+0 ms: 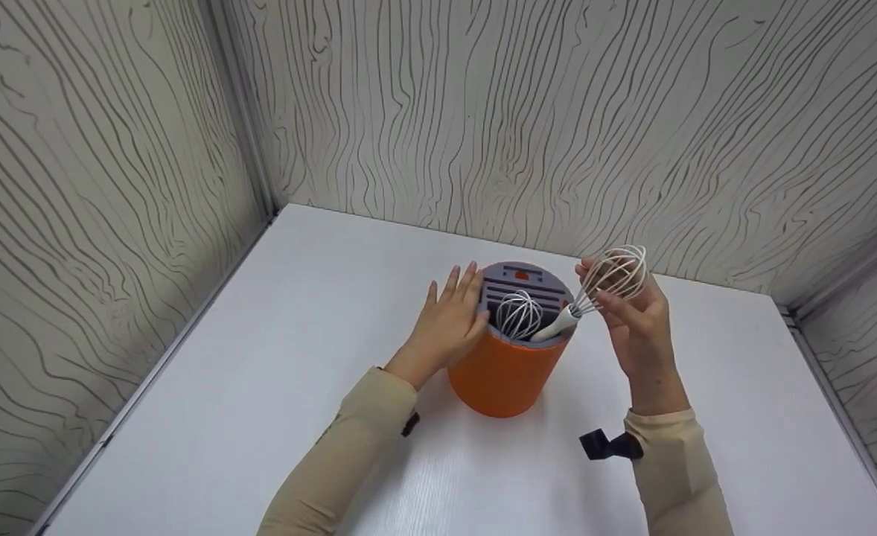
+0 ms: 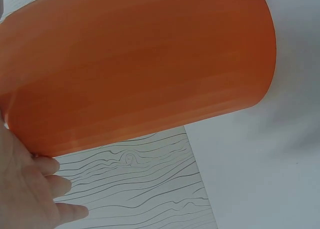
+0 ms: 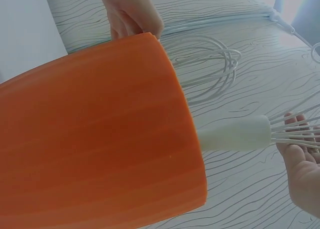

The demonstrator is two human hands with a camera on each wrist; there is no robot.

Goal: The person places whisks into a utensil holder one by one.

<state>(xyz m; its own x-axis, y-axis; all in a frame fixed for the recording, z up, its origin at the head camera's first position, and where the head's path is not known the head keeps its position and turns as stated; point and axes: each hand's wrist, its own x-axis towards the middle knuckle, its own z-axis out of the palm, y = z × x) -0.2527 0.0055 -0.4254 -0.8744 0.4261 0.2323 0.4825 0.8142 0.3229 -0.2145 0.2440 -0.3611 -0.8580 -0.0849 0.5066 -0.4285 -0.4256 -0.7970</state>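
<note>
An orange round utensil holder (image 1: 502,381) with a grey slotted top (image 1: 525,274) stands on the white table. My left hand (image 1: 444,325) rests on its left side near the rim, fingers extended. With its fingers and thumb around the wires, my right hand (image 1: 638,327) holds a whisk (image 1: 559,324) at the holder's right edge. The whisk tilts, its white handle partly inside the opening, as the right wrist view also shows by the handle (image 3: 235,134). A second whisk (image 1: 519,316) stands in the holder, wires up; its handle is hidden inside.
The white table (image 1: 275,357) surrounds the holder. Wood-patterned panels (image 1: 423,112) rise behind it and on both sides. Black straps with small mounts (image 1: 608,445) sit at the wrists.
</note>
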